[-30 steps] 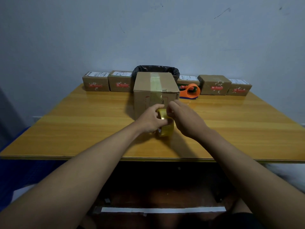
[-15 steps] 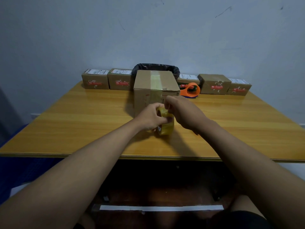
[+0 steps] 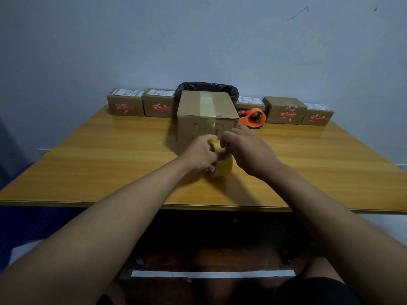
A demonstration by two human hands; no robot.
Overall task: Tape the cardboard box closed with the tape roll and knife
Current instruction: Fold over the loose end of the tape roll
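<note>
The cardboard box (image 3: 207, 119) stands in the middle of the table (image 3: 88, 155), and everything else is easiest placed from it. Just in front of the box, the tape roll (image 3: 222, 167) stands on its edge on the table. The left hand (image 3: 199, 154) is wrapped around the roll to steady it, while the right hand (image 3: 244, 148) pinches at the top of the roll, close against the left fingers. This looks like the loose end of the tape being picked free and peeled up, which would explain why the roll is braced rather than lifted.

The box already carries a strip of tape along its top seam and down its front face, so its flaps lie shut and nothing inside can be seen. Behind the box sits a bin lined with a black bag (image 3: 207, 88); its contents are hidden. To the right of the box and slightly behind it lies an orange tape dispenser (image 3: 253, 118). A row of small boxes (image 3: 125, 103) runs along the wall on both sides of the big box, all sealed. No knife is clearly visible.
</note>
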